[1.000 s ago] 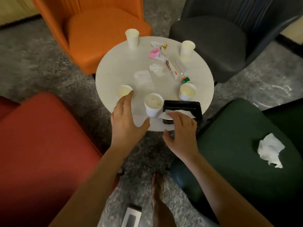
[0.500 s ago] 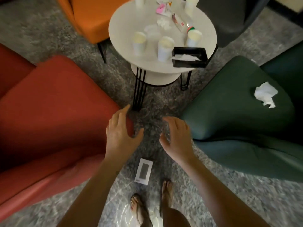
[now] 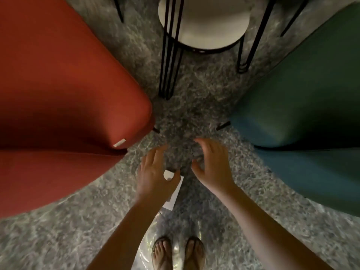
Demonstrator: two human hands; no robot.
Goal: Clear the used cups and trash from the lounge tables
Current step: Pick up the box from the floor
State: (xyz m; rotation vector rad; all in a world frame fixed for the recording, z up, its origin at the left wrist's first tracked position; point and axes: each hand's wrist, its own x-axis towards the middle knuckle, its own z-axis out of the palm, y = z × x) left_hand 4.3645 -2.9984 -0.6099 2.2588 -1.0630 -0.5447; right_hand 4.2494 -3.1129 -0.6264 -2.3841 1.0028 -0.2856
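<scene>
Floor-trash step, apparently: poised low over carpet (image 3: 194, 114) between the chairs, left hand (image 3: 153, 176) and right hand (image 3: 212, 168) both empty, fingers loosely spread, white flat packet (image 3: 175, 195) lying partly beneath left thumb, cups out of view; next, likely pinching its edge up.

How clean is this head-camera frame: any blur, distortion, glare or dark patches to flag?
Head view: dim overall; motion blur smears the carpet and both the left hand and right hand; wide-angle bending bulges the red chair and green chair; deep shadow under the green chair's seat; a pale sheen on the floor near the feet.
</scene>
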